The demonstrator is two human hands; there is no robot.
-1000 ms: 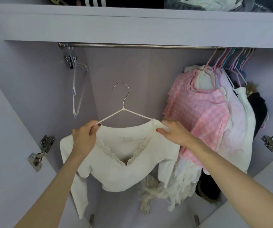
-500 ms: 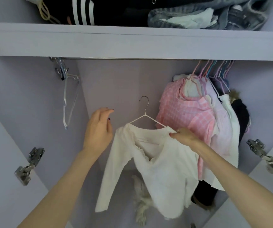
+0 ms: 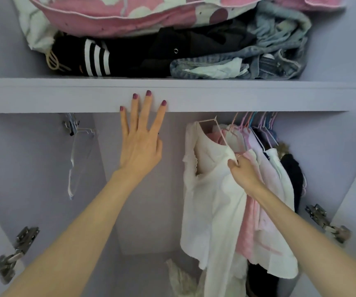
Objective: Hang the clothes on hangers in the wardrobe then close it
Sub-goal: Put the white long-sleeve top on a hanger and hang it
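White top (image 3: pixel 213 189) on hanger (image 3: pixel 217 130): right hand (image 3: pixel 244 175) pinches its shoulder to guide the hook up; left hand (image 3: pixel 141 142) splayed, fingertips near shelf edge (image 3: pixel 237 97), likely bracing.

Two bare forearms reach in from the near edge, with no sleeves, watch or bracelet showing on either. The left hand (image 3: pixel 139 144) has slim, long fingers with the nails painted a dark berry red; four painted nails show at the fingertips. The right hand (image 3: pixel 244 174) wears a thin, plain ring on one finger, pale metal in look. Its nails are hidden from this view.
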